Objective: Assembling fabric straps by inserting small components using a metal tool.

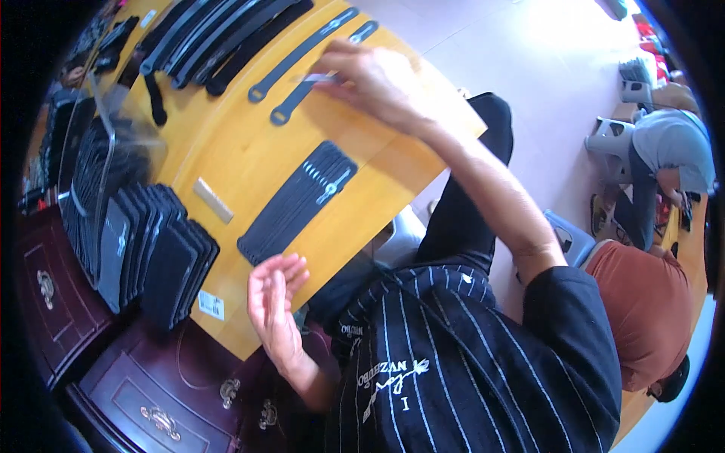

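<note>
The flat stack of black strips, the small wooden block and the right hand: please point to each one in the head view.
flat stack of black strips (296, 204): head view, middle of its top strip.
small wooden block (212, 200): head view, middle of its top face.
right hand (370, 79): head view, back of the hand.

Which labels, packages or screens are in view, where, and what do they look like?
White sticker label: near edge of the wooden table, by the left hand; small rectangle, dark print.
Clear plastic bag: table's left end, over stacked black pieces; transparent, crinkled.
Small pale strip: at the right hand fingertips, above black straps; thin, whitish.
No screens visible.
</note>
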The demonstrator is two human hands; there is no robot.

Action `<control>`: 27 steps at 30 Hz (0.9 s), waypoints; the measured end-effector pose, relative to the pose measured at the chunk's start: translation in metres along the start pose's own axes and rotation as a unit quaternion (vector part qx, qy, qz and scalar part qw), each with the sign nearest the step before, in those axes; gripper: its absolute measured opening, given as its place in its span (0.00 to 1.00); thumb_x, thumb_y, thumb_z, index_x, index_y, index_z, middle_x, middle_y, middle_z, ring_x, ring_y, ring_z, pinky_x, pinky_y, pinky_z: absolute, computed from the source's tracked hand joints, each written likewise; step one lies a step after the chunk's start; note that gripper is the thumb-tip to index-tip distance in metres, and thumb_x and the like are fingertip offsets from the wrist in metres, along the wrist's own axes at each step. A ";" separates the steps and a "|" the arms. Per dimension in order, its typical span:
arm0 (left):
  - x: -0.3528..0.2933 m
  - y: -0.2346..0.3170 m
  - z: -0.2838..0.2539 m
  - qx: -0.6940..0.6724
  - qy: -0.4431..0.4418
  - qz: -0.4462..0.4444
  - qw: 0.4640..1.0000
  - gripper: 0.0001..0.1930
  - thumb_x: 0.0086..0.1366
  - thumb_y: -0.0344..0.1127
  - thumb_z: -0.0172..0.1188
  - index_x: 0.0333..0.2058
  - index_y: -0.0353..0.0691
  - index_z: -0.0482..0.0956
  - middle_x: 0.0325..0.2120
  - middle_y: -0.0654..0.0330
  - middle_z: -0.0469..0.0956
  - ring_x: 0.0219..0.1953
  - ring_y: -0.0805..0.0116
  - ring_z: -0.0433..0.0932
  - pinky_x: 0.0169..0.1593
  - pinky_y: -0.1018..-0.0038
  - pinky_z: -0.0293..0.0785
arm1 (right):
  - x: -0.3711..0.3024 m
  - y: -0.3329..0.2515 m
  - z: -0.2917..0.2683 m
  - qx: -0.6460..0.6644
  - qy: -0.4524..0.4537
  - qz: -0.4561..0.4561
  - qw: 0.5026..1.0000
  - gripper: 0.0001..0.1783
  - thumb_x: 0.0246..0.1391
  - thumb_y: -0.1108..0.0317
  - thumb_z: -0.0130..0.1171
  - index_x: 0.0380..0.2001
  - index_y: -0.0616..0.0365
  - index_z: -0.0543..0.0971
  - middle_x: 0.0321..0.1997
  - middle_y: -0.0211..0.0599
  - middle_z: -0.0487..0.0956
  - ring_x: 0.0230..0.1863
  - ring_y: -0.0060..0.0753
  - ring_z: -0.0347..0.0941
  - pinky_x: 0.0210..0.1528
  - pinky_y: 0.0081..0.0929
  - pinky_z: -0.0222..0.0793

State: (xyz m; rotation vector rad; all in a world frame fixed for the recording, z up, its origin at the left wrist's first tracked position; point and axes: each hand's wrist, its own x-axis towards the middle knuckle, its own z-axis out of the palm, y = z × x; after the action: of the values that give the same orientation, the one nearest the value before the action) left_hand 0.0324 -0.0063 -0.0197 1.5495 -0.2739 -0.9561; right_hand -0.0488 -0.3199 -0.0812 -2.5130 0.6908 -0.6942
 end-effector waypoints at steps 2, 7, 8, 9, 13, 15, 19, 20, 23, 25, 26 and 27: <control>-0.007 -0.002 0.000 0.016 -0.005 -0.006 1.000 0.11 0.69 0.34 0.48 0.43 0.31 0.70 0.39 0.49 0.77 0.41 0.62 0.79 0.45 0.71 0.76 | 0.007 -0.017 0.008 -0.005 0.016 -0.048 0.999 0.12 0.51 0.61 0.58 0.35 0.56 0.77 0.31 0.45 0.78 0.34 0.50 0.76 0.33 0.40 0.73; -0.019 -0.002 0.017 0.017 -0.032 -0.014 0.999 0.11 0.68 0.34 0.49 0.40 0.30 0.72 0.37 0.49 0.77 0.40 0.62 0.79 0.43 0.69 0.78 | 0.000 -0.035 0.000 -0.006 -0.060 0.012 0.998 0.11 0.51 0.63 0.60 0.36 0.55 0.77 0.41 0.36 0.74 0.38 0.42 0.76 0.39 0.35 0.73; -0.017 -0.003 0.021 0.014 -0.030 -0.010 0.999 0.11 0.68 0.34 0.49 0.40 0.30 0.72 0.37 0.49 0.77 0.40 0.62 0.79 0.43 0.69 0.78 | -0.002 -0.036 -0.001 0.014 -0.049 0.024 0.998 0.10 0.51 0.64 0.60 0.34 0.56 0.76 0.41 0.37 0.73 0.37 0.43 0.76 0.39 0.36 0.72; -0.017 -0.002 0.023 0.018 -0.043 -0.006 0.999 0.11 0.68 0.34 0.50 0.40 0.31 0.72 0.37 0.50 0.77 0.39 0.63 0.79 0.42 0.70 0.78 | -0.003 -0.039 -0.003 0.016 -0.050 0.018 0.998 0.10 0.51 0.64 0.60 0.34 0.56 0.76 0.41 0.37 0.73 0.37 0.43 0.76 0.39 0.36 0.72; -0.011 -0.001 0.025 0.003 -0.078 0.001 0.997 0.08 0.67 0.30 0.51 0.40 0.31 0.72 0.38 0.50 0.77 0.40 0.63 0.79 0.43 0.71 0.78 | -0.018 -0.045 -0.022 0.051 -0.026 0.041 0.998 0.10 0.52 0.64 0.59 0.32 0.58 0.72 0.34 0.41 0.76 0.34 0.44 0.76 0.37 0.37 0.69; -0.006 -0.001 0.021 0.000 -0.077 0.003 0.997 0.08 0.66 0.29 0.53 0.41 0.31 0.72 0.37 0.52 0.78 0.41 0.64 0.79 0.42 0.72 0.77 | -0.030 -0.058 -0.041 0.070 -0.055 0.107 0.990 0.10 0.52 0.63 0.60 0.33 0.56 0.72 0.27 0.41 0.77 0.31 0.44 0.76 0.34 0.35 0.70; 0.001 0.003 0.037 0.006 -0.061 0.063 0.996 0.17 0.62 0.24 0.57 0.50 0.32 0.67 0.45 0.52 0.74 0.40 0.66 0.79 0.41 0.76 0.77 | -0.078 -0.092 -0.071 0.153 -0.138 0.066 0.976 0.09 0.51 0.65 0.61 0.34 0.54 0.73 0.25 0.38 0.78 0.28 0.42 0.78 0.29 0.31 0.71; 0.000 0.002 0.042 0.014 -0.072 0.086 0.994 0.21 0.61 0.24 0.58 0.53 0.32 0.65 0.47 0.52 0.73 0.40 0.66 0.79 0.41 0.76 0.77 | -0.089 -0.097 -0.075 0.169 -0.159 0.067 0.970 0.09 0.51 0.66 0.61 0.34 0.54 0.73 0.26 0.38 0.78 0.29 0.41 0.78 0.30 0.31 0.71; -0.002 -0.008 0.047 0.002 -0.064 0.099 0.993 0.21 0.60 0.22 0.58 0.52 0.32 0.68 0.44 0.51 0.75 0.37 0.67 0.80 0.37 0.79 0.77 | -0.106 -0.107 -0.075 0.200 -0.208 0.067 0.955 0.09 0.50 0.67 0.61 0.34 0.54 0.73 0.28 0.36 0.79 0.32 0.40 0.78 0.32 0.31 0.72; -0.004 -0.016 0.042 0.092 -0.072 0.186 0.976 0.12 0.60 0.20 0.57 0.44 0.30 0.75 0.38 0.51 0.77 0.32 0.68 0.80 0.32 0.80 0.77 | -0.114 -0.109 -0.075 0.204 -0.226 0.069 0.950 0.08 0.50 0.67 0.61 0.33 0.55 0.73 0.30 0.36 0.79 0.33 0.40 0.78 0.33 0.30 0.72; -0.008 -0.020 0.046 0.078 -0.034 0.193 0.978 0.07 0.60 0.19 0.56 0.37 0.29 0.78 0.34 0.51 0.78 0.28 0.68 0.80 0.29 0.80 0.77 | -0.117 -0.108 -0.075 0.217 -0.241 0.072 0.943 0.09 0.50 0.66 0.61 0.33 0.55 0.74 0.31 0.36 0.79 0.33 0.40 0.78 0.34 0.31 0.72; -0.011 -0.022 0.042 0.079 -0.034 0.179 0.980 0.08 0.60 0.18 0.55 0.39 0.29 0.77 0.34 0.52 0.78 0.28 0.69 0.80 0.30 0.79 0.77 | -0.118 -0.108 -0.074 0.229 -0.260 0.072 0.935 0.10 0.49 0.65 0.62 0.34 0.55 0.74 0.32 0.36 0.79 0.34 0.39 0.78 0.35 0.31 0.72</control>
State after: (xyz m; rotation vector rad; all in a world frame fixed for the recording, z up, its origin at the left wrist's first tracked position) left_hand -0.0108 -0.0237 -0.0321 1.5444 -0.6671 -0.7168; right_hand -0.1417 -0.1900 -0.0080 -2.0506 0.4473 -0.0950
